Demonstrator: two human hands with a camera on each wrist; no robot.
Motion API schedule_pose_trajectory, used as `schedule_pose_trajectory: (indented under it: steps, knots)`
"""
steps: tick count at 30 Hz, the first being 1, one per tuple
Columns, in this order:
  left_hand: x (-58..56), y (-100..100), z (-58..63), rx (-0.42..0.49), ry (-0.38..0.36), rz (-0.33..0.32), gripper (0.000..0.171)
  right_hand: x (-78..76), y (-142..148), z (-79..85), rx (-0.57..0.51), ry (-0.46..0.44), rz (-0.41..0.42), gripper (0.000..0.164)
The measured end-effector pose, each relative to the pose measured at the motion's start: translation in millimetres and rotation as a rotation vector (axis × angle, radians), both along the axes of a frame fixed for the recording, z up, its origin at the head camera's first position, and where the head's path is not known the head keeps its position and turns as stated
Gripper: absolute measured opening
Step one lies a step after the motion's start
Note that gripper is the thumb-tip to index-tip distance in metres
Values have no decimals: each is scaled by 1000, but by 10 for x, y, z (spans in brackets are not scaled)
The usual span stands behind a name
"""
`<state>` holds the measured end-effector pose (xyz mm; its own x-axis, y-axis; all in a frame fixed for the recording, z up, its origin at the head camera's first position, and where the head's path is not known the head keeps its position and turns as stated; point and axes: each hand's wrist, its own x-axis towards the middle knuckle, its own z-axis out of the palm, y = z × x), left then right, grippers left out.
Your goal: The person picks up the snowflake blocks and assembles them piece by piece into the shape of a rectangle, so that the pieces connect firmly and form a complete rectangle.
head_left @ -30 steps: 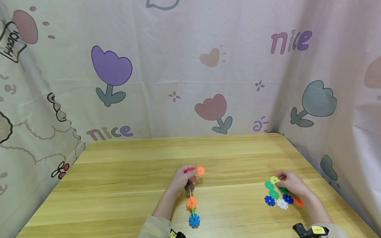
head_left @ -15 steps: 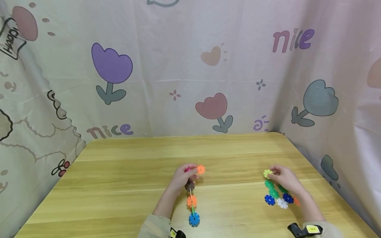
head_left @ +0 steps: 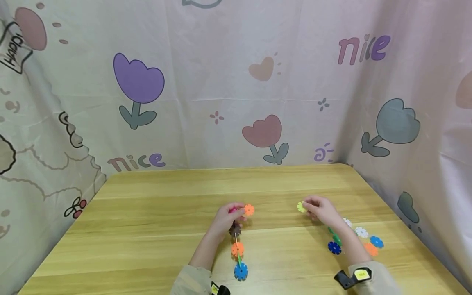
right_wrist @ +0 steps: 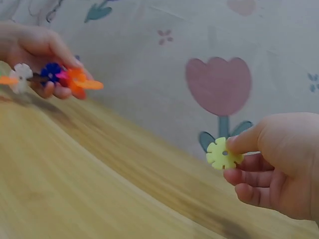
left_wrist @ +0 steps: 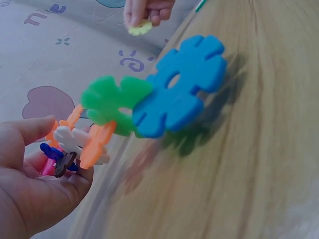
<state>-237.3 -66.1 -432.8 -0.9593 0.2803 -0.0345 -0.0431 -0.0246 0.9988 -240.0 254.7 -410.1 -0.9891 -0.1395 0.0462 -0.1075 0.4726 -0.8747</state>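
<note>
My left hand (head_left: 225, 221) grips a chain of interlocked plastic snowflake discs over the middle of the table. An orange disc (head_left: 249, 209) sticks out past the fingertips, and the chain runs back toward me through a brown disc (head_left: 235, 230) and another orange disc (head_left: 237, 249) to a blue disc (head_left: 241, 271) at the near end. White, green, dark blue and pink discs of the chain show in the wrist views. To the right, my right hand (head_left: 321, 211) pinches a yellow snowflake disc (right_wrist: 223, 153) between thumb and fingers, apart from the chain.
Loose snowflake discs lie on the wooden table (head_left: 147, 229) at the right: a dark blue disc (head_left: 334, 247), a white disc (head_left: 361, 232), a blue disc (head_left: 377, 241) and others, some hidden under the right forearm. A printed curtain (head_left: 206, 82) hangs behind the table.
My right hand has lifted the yellow disc from the loose discs and carried it left toward the chain. The left hand has stayed nearly in place.
</note>
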Motion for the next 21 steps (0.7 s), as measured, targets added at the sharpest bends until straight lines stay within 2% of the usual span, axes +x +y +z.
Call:
schedule_pose_trajectory:
  steps: [8, 21]
  knots:
    - [20, -7, 8, -8, 16, 0, 35, -68, -404, -15, -118, 0, 68, 25]
    - [-4, 2, -2, -9, 2, 12, 35, -148, -874, -83, -221, -8, 192, 26]
